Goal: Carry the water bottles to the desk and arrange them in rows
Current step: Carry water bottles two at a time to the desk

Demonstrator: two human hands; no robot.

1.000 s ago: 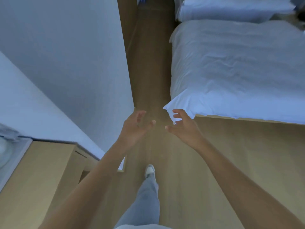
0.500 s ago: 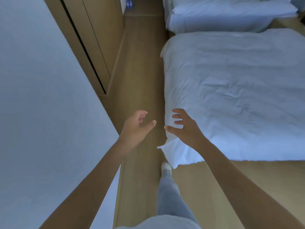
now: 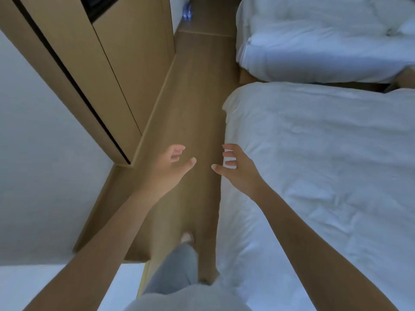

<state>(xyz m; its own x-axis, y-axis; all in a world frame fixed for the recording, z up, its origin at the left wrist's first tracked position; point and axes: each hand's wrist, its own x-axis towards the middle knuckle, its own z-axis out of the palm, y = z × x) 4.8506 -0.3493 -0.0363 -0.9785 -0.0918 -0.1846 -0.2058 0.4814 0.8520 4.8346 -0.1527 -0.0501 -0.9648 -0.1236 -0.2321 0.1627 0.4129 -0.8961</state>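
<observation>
Water bottles [image 3: 187,12] with bluish plastic show as a small cluster on the floor at the far end of the aisle, by the wall at the top of the view. My left hand [image 3: 170,167] and my right hand [image 3: 238,169] are held out in front of me above the wooden floor, palms facing each other, fingers loosely spread, holding nothing. The desk is out of view.
A narrow wooden-floor aisle [image 3: 197,104] runs ahead between a wooden wardrobe [image 3: 107,63] on the left and a white bed [image 3: 325,164] on the right. A second white bed [image 3: 318,37] lies further back. A white wall [image 3: 40,153] is at my left.
I have walked forward along the aisle: the near bed now lies beside me, the wardrobe has come close, and the bottles at the far end look nearer. Both hands stay empty.
</observation>
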